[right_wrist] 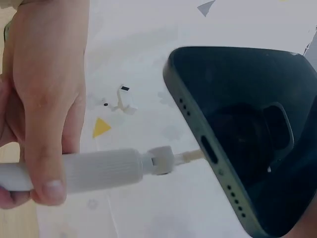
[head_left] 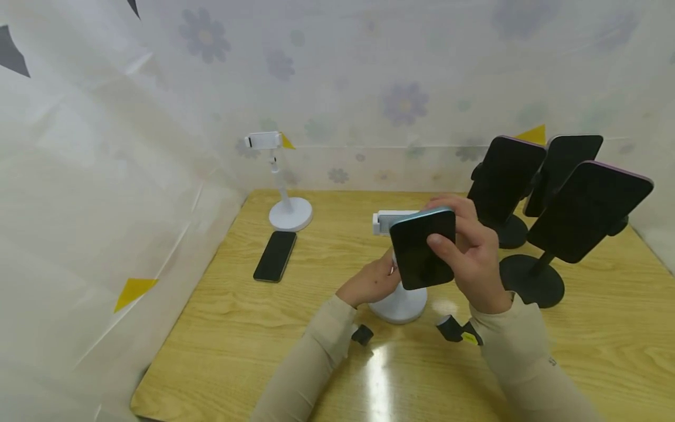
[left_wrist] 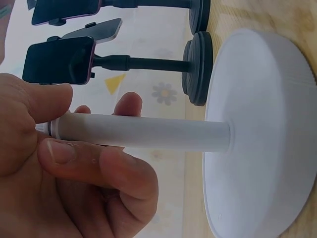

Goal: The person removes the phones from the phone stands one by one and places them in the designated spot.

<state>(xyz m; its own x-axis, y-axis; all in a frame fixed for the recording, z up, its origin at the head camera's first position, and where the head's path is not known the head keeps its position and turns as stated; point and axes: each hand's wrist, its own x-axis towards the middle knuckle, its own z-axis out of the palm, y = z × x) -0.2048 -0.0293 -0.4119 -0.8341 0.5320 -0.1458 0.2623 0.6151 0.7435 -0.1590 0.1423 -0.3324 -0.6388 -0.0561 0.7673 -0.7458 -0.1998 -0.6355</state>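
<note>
My left hand (head_left: 371, 282) grips the pole of a white phone stand (head_left: 399, 309) near the middle of the table. In the left wrist view, thumb and fingers wrap the upper end of the pole (left_wrist: 153, 133) above its round base. A phone with a light blue edge (head_left: 413, 253) is held by my right hand (head_left: 477, 255), thumb on its dark screen and fingers behind. It is tilted in front of the stand's white holder (head_left: 384, 224), partly covering it. From the right wrist view, the phone (right_wrist: 198, 79) hides the holder, so contact between them cannot be told.
At the back left stands another white phone stand (head_left: 290, 215), its holder without a phone. A dark phone (head_left: 275, 257) lies flat before it. On the right, several phones (head_left: 587, 214) sit in black stands (head_left: 532, 281). White sheeting with flowers (head_left: 337, 88) hangs behind the wooden table (head_left: 221, 351).
</note>
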